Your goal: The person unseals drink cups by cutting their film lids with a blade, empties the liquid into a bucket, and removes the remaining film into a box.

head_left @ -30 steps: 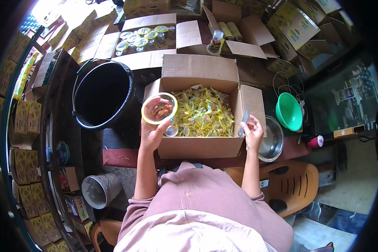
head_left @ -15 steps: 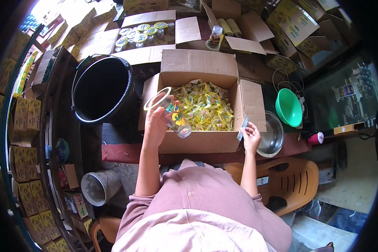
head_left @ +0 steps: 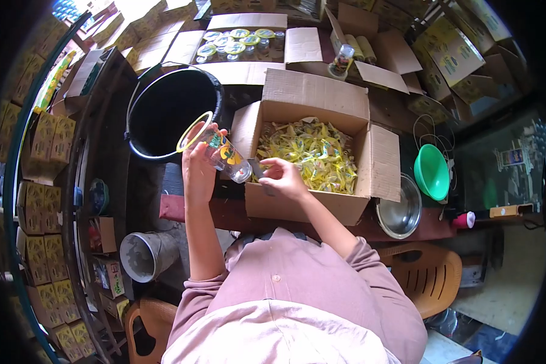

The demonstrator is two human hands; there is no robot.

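Note:
My left hand [head_left: 199, 170] is wrapped round a clear plastic jar [head_left: 229, 156] with a yellow rim and a colourful fruit print. The jar lies tilted, its mouth towards the upper left and its base towards the lower right. Beside that base, my right hand [head_left: 286, 180] pinches a small flat grey strip [head_left: 258, 169]; whether it touches the jar I cannot tell. Behind my right hand stands an open cardboard box [head_left: 309, 203] holding a heap of yellow wrapped sweets [head_left: 312, 151].
A black bucket [head_left: 141, 109] stands left of the box. To the right are a steel bowl [head_left: 400, 212], a green bowl [head_left: 432, 173] and a thread spool [head_left: 465, 220]. Behind, a carton [head_left: 242, 73] holds several lidded jars; another printed jar [head_left: 341, 62] stands nearby.
My right hand has moved left with the grey strip, from the box's right edge to the jar's base. My left hand and the jar have shifted left. The view has turned slightly.

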